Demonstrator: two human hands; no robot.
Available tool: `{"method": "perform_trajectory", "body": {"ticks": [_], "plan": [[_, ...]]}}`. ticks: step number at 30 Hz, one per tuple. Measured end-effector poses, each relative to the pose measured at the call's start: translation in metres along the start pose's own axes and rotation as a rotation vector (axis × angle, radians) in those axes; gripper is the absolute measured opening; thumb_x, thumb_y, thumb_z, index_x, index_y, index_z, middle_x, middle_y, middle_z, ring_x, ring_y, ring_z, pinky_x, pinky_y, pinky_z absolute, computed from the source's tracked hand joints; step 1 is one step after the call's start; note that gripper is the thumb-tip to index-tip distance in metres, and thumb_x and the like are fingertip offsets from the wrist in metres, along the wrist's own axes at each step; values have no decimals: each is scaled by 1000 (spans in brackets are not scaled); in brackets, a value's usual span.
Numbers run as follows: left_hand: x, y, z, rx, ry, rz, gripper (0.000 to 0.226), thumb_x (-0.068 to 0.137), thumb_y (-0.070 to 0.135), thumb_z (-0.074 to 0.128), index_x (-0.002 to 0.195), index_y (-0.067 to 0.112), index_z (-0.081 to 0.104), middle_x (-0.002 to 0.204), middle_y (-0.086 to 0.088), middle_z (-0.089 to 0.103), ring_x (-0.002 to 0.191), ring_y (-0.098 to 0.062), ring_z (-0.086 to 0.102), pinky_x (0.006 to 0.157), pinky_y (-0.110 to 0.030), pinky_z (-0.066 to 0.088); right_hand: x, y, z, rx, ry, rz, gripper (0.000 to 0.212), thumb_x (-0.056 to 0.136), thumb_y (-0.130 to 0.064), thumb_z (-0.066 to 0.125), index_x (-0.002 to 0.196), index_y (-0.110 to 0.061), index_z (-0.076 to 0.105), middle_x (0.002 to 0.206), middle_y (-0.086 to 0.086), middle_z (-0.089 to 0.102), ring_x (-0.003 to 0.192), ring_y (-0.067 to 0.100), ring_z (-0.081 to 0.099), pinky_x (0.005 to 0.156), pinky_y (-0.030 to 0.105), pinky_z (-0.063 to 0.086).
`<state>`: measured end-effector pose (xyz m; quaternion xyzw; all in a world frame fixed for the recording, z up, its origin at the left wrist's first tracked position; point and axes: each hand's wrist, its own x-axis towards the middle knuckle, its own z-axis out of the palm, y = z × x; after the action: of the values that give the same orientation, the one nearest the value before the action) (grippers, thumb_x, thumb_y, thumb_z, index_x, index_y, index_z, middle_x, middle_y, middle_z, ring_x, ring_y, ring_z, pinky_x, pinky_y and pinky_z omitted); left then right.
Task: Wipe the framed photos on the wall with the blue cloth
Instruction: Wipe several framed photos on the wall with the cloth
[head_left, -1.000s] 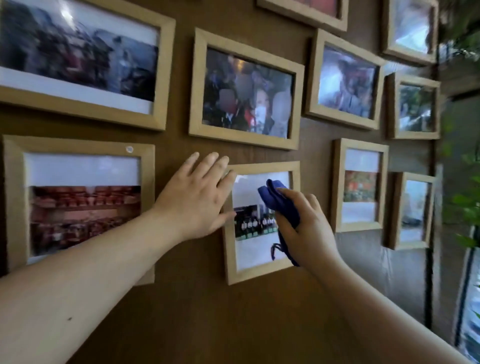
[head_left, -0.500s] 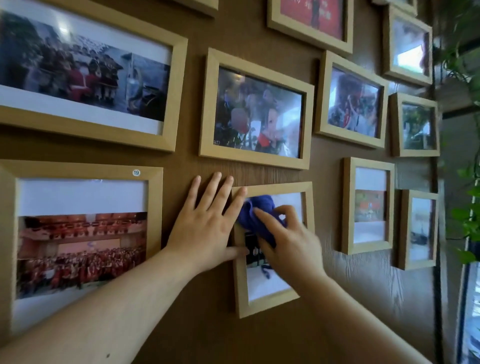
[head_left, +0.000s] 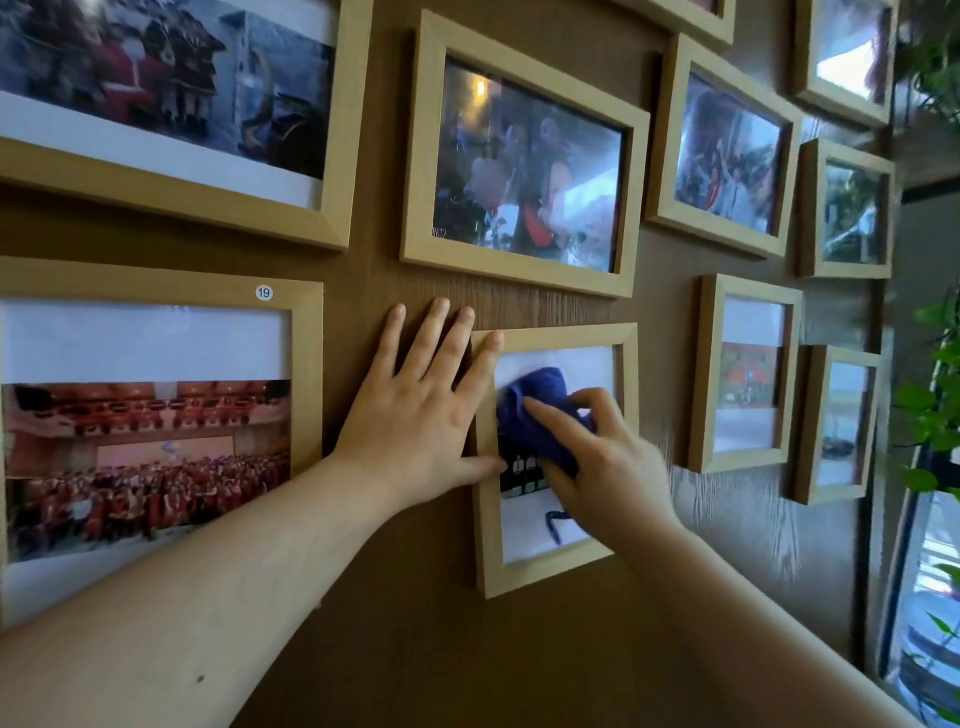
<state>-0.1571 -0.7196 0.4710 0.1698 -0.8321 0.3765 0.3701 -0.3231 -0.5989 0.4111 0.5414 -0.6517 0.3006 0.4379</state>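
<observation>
A small upright wooden framed photo (head_left: 488, 566) hangs low at the middle of the brown wall. My right hand (head_left: 608, 467) presses a bunched blue cloth (head_left: 535, 410) against the upper part of its glass; a thin strand of the cloth dangles below the hand. My left hand (head_left: 421, 415) lies flat and spread on the wall, its thumb and forefinger resting on the frame's left edge. Much of the photo is hidden behind the cloth and my right hand.
Several other wooden frames surround it: a wide one above (head_left: 519, 161), a large one at left with a "19" sticker (head_left: 306, 374), another at upper left (head_left: 337, 130), smaller ones to the right (head_left: 701, 374). A green plant (head_left: 935, 415) and a window sit at the far right.
My right hand has slid the cloth from the frame's right side to its upper left glass. The view has drawn closer to the wall. My left hand stays on the frame's left edge.
</observation>
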Motion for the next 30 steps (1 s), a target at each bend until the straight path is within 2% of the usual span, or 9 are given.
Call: {"method": "perform_trajectory", "body": {"ticks": [5,9,12,17,20,22,24,27,30], "plan": [[1,0,0,9,-1,-2,111,70,83,39,151,17,3,159,-18,9,146,-36,-3,115,-61,0,-18,29,1,-44,50,285,55,77,-27,69,130,-27,52,114,6,50,75,23,58,48,31,49],[1,1,-1,18,-2,-1,111,71,82,39,151,16,3,159,-20,10,146,-37,-2,115,-61,0,-22,3,10,75,5,169,53,79,-29,66,129,-26,50,118,5,48,73,17,55,52,18,36],[1,1,-2,27,-3,0,111,70,82,40,151,15,3,158,-20,10,146,-37,-1,114,-61,1,-28,-5,12,98,-69,44,51,79,-31,65,128,-27,51,119,6,49,74,14,53,54,20,39],[1,1,-1,26,-1,-5,112,70,83,40,151,16,2,158,-19,10,146,-37,-3,114,-61,0,-44,22,13,45,11,344,50,78,-25,69,125,-30,54,111,1,51,65,18,53,45,24,39],[1,1,-1,28,3,-2,112,69,83,40,151,15,4,158,-20,12,145,-38,-1,114,-62,1,-55,6,15,61,-36,262,50,77,-26,70,124,-27,55,115,4,52,67,13,52,49,18,37],[1,1,0,33,4,2,112,69,84,39,151,15,5,158,-20,12,145,-38,0,114,-62,2,-63,-15,18,95,-127,114,53,75,-29,71,125,-28,52,119,6,51,73,14,56,54,19,44],[1,1,0,33,8,3,112,69,84,39,151,15,5,158,-20,13,145,-38,1,114,-62,2,-68,-22,20,114,-189,55,54,75,-32,71,125,-29,50,118,7,53,78,18,61,56,22,48],[0,0,0,33,9,6,112,69,84,39,151,15,5,158,-20,12,145,-38,0,114,-61,2,-71,-6,17,51,-177,98,49,75,-32,70,122,-29,54,115,5,54,77,20,61,54,24,47],[0,1,0,40,5,1,111,70,83,37,151,15,3,158,-20,9,145,-38,-2,114,-61,0,-79,16,17,-8,-131,244,48,73,-25,72,119,-28,58,111,4,54,71,24,61,49,25,43]]}}
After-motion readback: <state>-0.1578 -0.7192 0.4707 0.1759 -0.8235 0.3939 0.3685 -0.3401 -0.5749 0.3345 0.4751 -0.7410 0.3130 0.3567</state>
